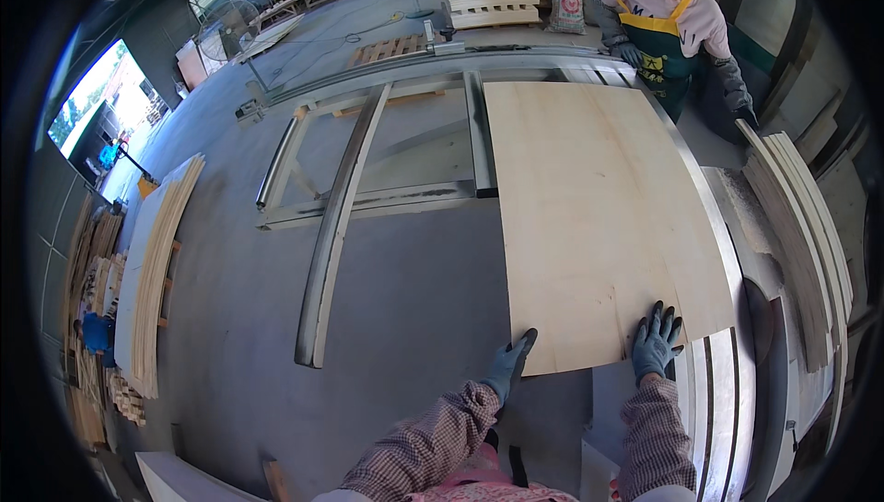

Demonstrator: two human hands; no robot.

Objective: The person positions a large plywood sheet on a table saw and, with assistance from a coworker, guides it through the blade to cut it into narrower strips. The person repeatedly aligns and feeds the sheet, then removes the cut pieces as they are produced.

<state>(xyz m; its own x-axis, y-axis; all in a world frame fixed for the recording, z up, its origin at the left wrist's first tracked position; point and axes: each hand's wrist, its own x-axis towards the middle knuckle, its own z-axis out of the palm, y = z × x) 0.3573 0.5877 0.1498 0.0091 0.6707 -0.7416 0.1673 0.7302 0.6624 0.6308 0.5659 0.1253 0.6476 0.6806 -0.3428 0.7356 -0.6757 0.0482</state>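
Left hand [506,371]: a blue-grey glove with dark fingertips is worn; the near left corner of the wooden board [599,198] is touched, with one finger laid along its edge; the other fingers are hidden, so whether they are closed under the corner cannot be told.
Right hand [655,345]: a matching glove is worn; its fingers are spread wide and laid flat on the board's top, close to the near edge.
Wooden board: it is stretched out ahead of both hands' fingers, its near edge lying between and beneath them; it is supported farther off by the counter.
Counter [721,410]: slatted metal is seen just right of the right fingers, partly covered by the board.
Metal frame [341,226]: its bars are set ahead and to the left of the left fingers.
Stacked boards [796,244]: they are leaned on edge, right of the right fingers.
Co-worker [677,46]: a green and yellow apron is worn; this person is placed well beyond the right fingers, past the board's far end.
Plank pile [166,272]: it is seen well left of the left fingers.
White sack [566,0]: it is stood far ahead of the fingers, beside a loaded pallet [493,9].
Checked sleeves [428,433]: both forearms are covered by them, behind the fingers.
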